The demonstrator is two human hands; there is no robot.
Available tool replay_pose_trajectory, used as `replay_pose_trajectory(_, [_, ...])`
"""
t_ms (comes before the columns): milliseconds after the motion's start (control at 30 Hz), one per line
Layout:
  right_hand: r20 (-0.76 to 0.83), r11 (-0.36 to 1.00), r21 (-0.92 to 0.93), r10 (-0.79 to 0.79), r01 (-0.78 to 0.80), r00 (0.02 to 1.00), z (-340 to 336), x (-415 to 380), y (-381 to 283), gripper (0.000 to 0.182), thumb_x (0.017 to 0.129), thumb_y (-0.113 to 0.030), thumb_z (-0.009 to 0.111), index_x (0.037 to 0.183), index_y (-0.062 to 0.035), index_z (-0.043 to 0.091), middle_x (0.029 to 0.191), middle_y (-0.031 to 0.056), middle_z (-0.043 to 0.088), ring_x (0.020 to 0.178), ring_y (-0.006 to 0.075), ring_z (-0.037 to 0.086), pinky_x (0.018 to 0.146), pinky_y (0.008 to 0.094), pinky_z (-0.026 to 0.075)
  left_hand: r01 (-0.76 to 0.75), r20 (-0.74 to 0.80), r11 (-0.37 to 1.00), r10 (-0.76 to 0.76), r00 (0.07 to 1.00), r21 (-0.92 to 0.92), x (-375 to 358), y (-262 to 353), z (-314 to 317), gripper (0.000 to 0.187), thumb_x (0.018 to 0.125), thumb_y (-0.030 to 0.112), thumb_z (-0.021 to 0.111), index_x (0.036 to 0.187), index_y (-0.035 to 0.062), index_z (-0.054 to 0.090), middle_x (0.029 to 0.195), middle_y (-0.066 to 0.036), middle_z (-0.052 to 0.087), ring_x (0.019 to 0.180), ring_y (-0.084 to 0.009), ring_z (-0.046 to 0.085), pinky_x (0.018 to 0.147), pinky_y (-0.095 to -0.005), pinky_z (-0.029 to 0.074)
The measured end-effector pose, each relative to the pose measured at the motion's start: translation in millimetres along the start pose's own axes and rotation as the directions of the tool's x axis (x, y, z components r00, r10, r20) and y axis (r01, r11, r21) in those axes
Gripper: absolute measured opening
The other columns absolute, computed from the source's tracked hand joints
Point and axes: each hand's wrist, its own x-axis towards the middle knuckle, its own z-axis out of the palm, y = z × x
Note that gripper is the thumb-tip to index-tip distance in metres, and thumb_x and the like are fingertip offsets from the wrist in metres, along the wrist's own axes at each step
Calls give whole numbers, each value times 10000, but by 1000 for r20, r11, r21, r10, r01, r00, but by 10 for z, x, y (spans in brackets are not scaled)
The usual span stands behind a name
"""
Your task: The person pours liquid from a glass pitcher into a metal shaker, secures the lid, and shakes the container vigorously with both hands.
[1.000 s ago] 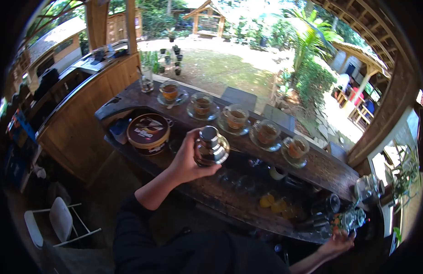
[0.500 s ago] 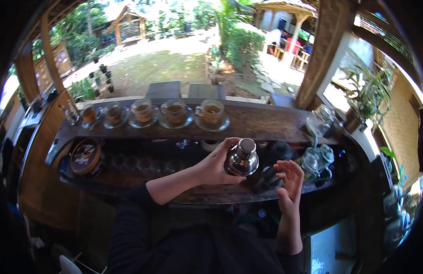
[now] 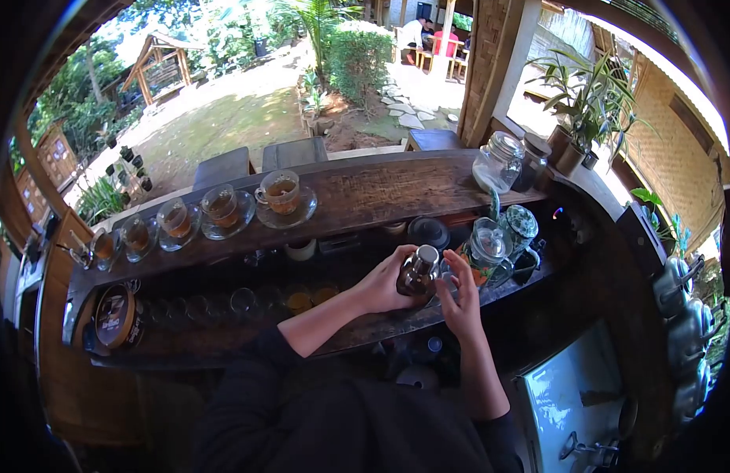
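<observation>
A shiny metal cocktail shaker [image 3: 418, 273] with its cap on is in the grip of my left hand [image 3: 383, 284], held over the inner edge of the wooden counter. My right hand [image 3: 461, 298] is raised just right of the shaker, with its fingers apart, curved and close to the metal. Behind it stand a glass pitcher [image 3: 489, 243] and a green patterned jar [image 3: 520, 224]. Beyond the shaker sits a dark round-lidded container [image 3: 428, 232] on the lower shelf.
Several glass cups of brown drink, such as this cup [image 3: 281, 194], line the upper ledge [image 3: 381, 188] on saucers. A clip-top jar [image 3: 497, 162] stands at its right end. A round tub [image 3: 115, 315] is at far left, a sink [image 3: 566, 394] at lower right, kettles [image 3: 684, 319] at far right.
My view has turned to the right, so the cups now appear further left. My right hand has come in closer to the shaker, which stays in my left hand.
</observation>
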Motion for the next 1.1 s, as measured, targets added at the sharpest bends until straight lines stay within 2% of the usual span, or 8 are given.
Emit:
replay_pose_trajectory(133, [90,997,9,-73,72,993,8,-47,58,590,770,-60,645,1316,-66,421,1353,142,426,1272,262,403,1034,401,311,85,40,995,-87,995,53,-76,-121,114,824,635,140,816,1285,94,311,1203,-115,487,1139,-229,504,968,-350,405])
replay_pose_trajectory(200, [172,980,-34,-187,196,967,20,-45,100,657,722,-72,682,1321,-73,414,1410,153,344,1304,301,359,1061,417,291,67,35,996,-69,997,51,-80,-130,121,829,632,123,812,1290,93,309,1208,-119,483,1145,-230,502,972,-350,407])
replay_pose_trajectory(367, [200,976,-57,-196,211,960,96,-50,174,735,668,-105,755,1321,-98,419,1424,173,310,1309,329,346,1036,423,337,154,70,987,-156,985,35,-158,-259,151,846,636,101,807,1309,94,294,1231,-131,465,1165,-228,493,978,-346,411])
replay_pose_trajectory(633, [78,964,130,-242,231,967,344,-131,552,758,637,-115,804,1269,-115,385,1366,231,363,1285,363,372,1027,432,344,-22,28,999,23,999,-23,-209,-469,241,906,639,76,804,1351,103,245,1335,-135,361,1229,-259,426,1032,-365,365])
replay_pose_trajectory(667, [80,965,129,-238,227,968,365,-141,583,758,637,-115,804,1269,-115,385,1366,231,363,1285,363,372,1027,432,344,-20,27,999,21,999,-26,-209,-480,237,906,639,76,804,1351,103,245,1335,-135,361,1229,-259,426,1032,-365,365])
replay_pose_trajectory(733, [34,951,15,-310,310,950,405,-148,622,787,642,-54,800,1280,-83,339,1307,177,413,1215,274,428,1017,380,335,-40,46,999,39,998,33,-203,-485,225,914,629,41,787,1359,110,241,1358,-136,332,1264,-281,382,1048,-377,344])
replay_pose_trajectory(967, [-41,940,-4,-341,341,939,509,-156,694,695,679,-20,745,1235,-99,335,1241,174,417,1150,273,446,972,369,353,-133,-63,990,136,989,49,-233,-461,288,814,621,11,703,1321,78,293,1322,-165,390,1262,-348,379,1056,-400,315])
replay_pose_trajectory(1100, [-23,953,-22,-303,303,953,508,-97,694,663,681,-22,732,1209,-104,339,1202,168,422,1104,262,459,943,361,366,-23,-52,999,22,998,-22,-217,-423,259,800,622,11,691,1316,79,300,1312,-168,394,1257,-354,381,1052,-403,318])
